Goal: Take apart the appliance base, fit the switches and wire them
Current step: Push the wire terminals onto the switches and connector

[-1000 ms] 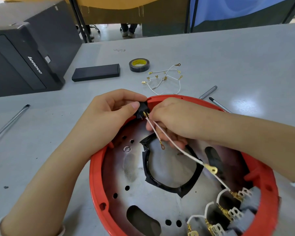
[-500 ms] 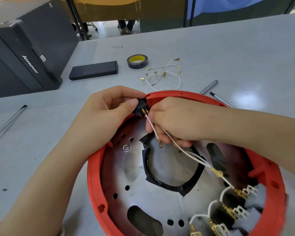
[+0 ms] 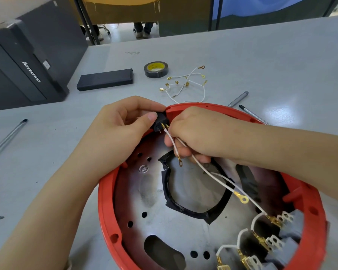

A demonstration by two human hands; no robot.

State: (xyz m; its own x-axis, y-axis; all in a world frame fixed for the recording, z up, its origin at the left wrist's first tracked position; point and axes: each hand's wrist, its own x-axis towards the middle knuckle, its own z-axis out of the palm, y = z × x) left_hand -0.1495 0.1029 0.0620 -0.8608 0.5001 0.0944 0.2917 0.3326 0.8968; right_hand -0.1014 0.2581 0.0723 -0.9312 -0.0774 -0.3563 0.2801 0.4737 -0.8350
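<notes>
Red base (image 3: 105,201) centre-near on desk (image 3: 261,61), rim overrunning near edge. Bare desk far right. Left hand (image 3: 115,131) fingers pinch black switch (image 3: 160,121) at far rim; right hand (image 3: 195,133) fingers curl round white wires (image 3: 203,168).

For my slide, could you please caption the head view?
Left hand steadies black switch in red base; right hand handles white wires.

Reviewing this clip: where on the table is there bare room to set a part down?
Bare table lies right of the loose wires, and between the black box and the left hand. It is crowded around the tape roll, wires and screwdriver behind the red base.
</notes>
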